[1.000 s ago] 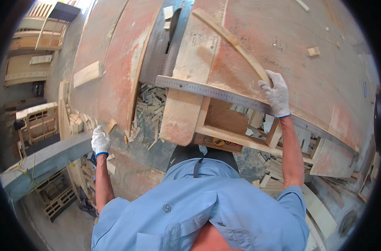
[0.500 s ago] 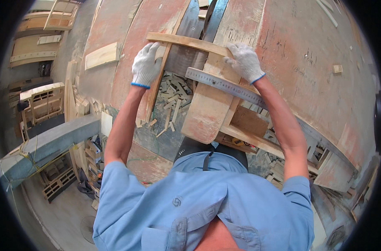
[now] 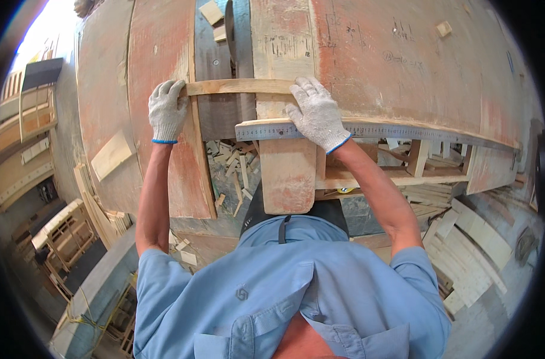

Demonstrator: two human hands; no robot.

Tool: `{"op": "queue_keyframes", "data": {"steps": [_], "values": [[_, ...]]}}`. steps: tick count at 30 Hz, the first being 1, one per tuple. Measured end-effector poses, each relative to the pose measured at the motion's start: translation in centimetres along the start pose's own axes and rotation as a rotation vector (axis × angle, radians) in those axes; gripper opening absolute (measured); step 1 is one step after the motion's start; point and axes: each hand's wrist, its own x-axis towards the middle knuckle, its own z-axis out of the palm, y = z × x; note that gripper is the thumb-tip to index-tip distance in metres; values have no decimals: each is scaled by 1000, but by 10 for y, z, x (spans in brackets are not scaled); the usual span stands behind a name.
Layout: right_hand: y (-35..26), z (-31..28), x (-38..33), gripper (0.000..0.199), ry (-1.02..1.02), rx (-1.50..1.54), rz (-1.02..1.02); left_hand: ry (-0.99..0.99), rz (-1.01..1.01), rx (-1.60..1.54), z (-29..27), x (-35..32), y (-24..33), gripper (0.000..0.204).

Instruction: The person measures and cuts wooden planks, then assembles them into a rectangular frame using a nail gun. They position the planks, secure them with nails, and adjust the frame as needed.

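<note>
A narrow wooden strip [image 3: 239,87] lies crosswise over the metal saw bed [image 3: 215,113]. My left hand [image 3: 168,112], in a white knit glove with a blue cuff, closes on the strip's left end. In a matching glove, my right hand [image 3: 317,113] has its fingers over the right end, with the thumb tucked on the near side. Just below that hand runs a long steel ruler [image 3: 392,130] fixed along a wooden edge. Beyond the strip, a dark saw blade [image 3: 230,30] stands in its slot.
Two small offcuts [image 3: 211,12] lie beside the blade. Scrap slivers [image 3: 233,164] fill the gap below the bed. A worn wooden board [image 3: 288,179] juts toward my waist. A pale plank piece [image 3: 113,155] rests at left; stacked boards [image 3: 470,245] lie at lower right.
The whole view has turned, so the strip and ruler now look more level. Both hands stay at the strip's ends, and the right hand now overlaps the ruler's edge.
</note>
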Motion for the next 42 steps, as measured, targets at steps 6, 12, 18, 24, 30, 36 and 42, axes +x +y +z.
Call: {"op": "queue_keyframes", "data": {"steps": [6, 12, 18, 24, 30, 36, 42], "values": [[-8, 13, 19, 48, 56, -36, 7, 58, -11, 42, 8, 10, 1, 33], [0, 26, 29, 48, 92, -46, 37, 57, -7, 15, 13, 27, 1, 32], [4, 28, 32, 46, 116, -50, 40, 87, 4, 7, 15, 32, 0, 30], [12, 18, 36, 43, 102, -50, 2, 102, 31, 2, 20, 35, -4, 29], [17, 12, 47, 42, 138, -114, -44, 81, 28, -17, 20, 34, -6, 32], [26, 10, 81, 40, 94, -279, -117, 86, 36, 23, 18, 38, -2, 29], [48, 12, 102, 38, -7, -334, -214, 103, 71, 26, 20, 45, -8, 27]]}}
